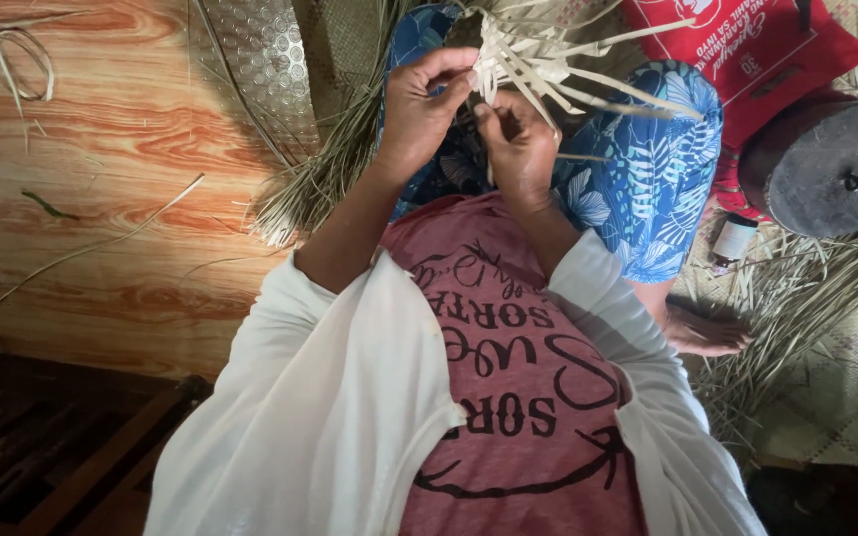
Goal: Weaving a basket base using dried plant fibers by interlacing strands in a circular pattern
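Item: pale woven strips (538, 55), held up over our lap, above blue leaf-print cloth (647, 169). Our left hand (424, 99) pinches strips between thumb and fingers; our right hand (518, 144) is curled, pinching strips just beside it. Nearby: dry grass bundle (320, 179) on the wood-grain floor (101, 149), small bottle (733, 241), round dark stool (831, 169), red bag (757, 50).

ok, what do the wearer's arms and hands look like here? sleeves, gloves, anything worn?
Both hands are bare: no gloves, and no rings or watch that I can make out. The left hand and right hand come out of loose white sleeves pushed up, leaving the forearms uncovered. The sleeves look plain and unmarked, worn over a pinkish-red printed shirt.
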